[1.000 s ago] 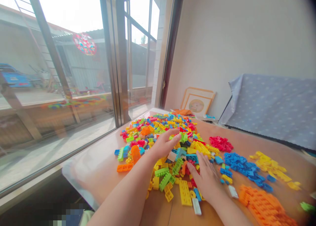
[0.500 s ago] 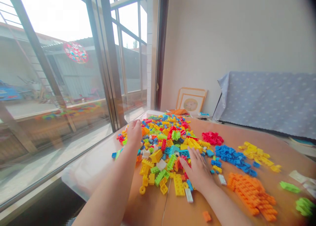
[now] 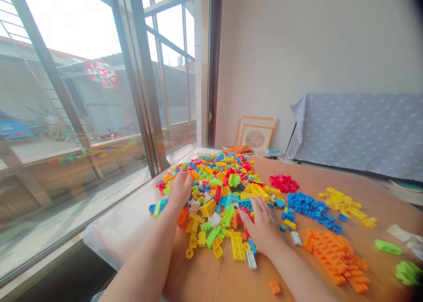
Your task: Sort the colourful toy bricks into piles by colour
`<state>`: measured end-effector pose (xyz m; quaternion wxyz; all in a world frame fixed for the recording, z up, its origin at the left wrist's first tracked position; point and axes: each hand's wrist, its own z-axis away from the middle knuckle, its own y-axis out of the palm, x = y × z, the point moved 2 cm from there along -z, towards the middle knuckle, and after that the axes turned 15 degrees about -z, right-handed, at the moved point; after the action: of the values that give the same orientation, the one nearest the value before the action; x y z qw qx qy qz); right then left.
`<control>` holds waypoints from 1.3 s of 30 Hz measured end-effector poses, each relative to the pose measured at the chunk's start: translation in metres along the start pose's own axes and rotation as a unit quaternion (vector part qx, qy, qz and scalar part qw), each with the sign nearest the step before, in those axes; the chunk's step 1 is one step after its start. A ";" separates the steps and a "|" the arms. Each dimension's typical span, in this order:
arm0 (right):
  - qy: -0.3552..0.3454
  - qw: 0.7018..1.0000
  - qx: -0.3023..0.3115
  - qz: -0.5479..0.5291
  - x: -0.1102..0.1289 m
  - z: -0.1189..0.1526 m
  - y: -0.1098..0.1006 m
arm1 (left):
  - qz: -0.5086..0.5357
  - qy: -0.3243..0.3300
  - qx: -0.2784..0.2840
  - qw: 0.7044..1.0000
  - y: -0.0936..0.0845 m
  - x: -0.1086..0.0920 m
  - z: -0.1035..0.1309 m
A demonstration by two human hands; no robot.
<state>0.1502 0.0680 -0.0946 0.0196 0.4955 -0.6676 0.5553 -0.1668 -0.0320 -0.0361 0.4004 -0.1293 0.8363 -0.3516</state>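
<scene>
Mixed toy bricks [image 3: 214, 196] lie in a broad heap between the left hand [image 3: 180, 189] and the right hand [image 3: 264, 225], its long axis running away from the person, from just ahead of the forearms to well beyond both hands. The left hand is at the heap's left side, fingers bent; whether it grips anything I cannot tell. The right hand is open, palm down, fingers spread and pointing forward over the heap's right side.

Just left of the right hand, a long yellow plate [image 3: 238, 245] points away from the person; a white brick [image 3: 251, 259], lying nearly the same way, is beside it, nearer the right wrist. A green brick [image 3: 216, 237] slants forward and to the right, between the hands.

Left of the left forearm, a pale strip of open tabletop [image 3: 122, 222] reaches the table's left edge. More open surface lies between the forearms, broken by one orange piece [image 3: 275, 287] near the right forearm. Right of the right hand, a blue pile [image 3: 312, 210] and an orange pile [image 3: 335, 260] leave a narrow lane holding a few small pieces [image 3: 290, 225]. Beyond that hand, to the right, sits a red pile [image 3: 284, 183].
</scene>
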 end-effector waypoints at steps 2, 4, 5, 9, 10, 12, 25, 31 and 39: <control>-0.005 1.000 -0.003 -0.005 0.002 0.001 -0.001 | -0.039 0.050 0.043 0.997 0.013 -0.013 0.001; -0.006 1.000 -0.007 -0.010 0.003 0.002 -0.002 | -0.079 0.095 0.084 0.989 0.023 -0.025 0.001; -0.006 1.000 -0.009 -0.012 0.003 0.002 -0.003 | -0.099 0.113 0.103 0.983 0.027 -0.030 0.000; -0.010 1.000 -0.019 -0.021 0.005 0.002 -0.003 | -0.170 0.153 0.154 0.961 0.040 -0.044 -0.003; -0.011 1.000 -0.019 -0.022 0.005 0.002 -0.003 | -0.183 0.157 0.163 0.957 0.043 -0.046 -0.004; -0.010 1.000 -0.017 -0.022 0.006 0.002 -0.004 | -0.205 0.162 0.176 0.949 0.048 -0.049 -0.007; 0.016 1.000 0.006 0.003 0.017 0.001 -0.012 | -0.149 0.146 0.120 0.971 0.033 -0.061 -0.010; -0.061 0.996 -0.068 0.013 0.028 0.002 -0.023 | -0.001 0.167 0.113 0.979 0.009 -0.099 0.026; -0.185 0.976 -0.076 -0.085 0.039 0.009 -0.030 | 0.308 0.195 0.381 0.850 0.007 -0.142 0.110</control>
<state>0.1555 0.0399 -0.0541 -0.0195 0.6418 -0.6555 0.3975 0.0090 -0.0095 -0.0060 0.3348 0.3687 0.6943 -0.5195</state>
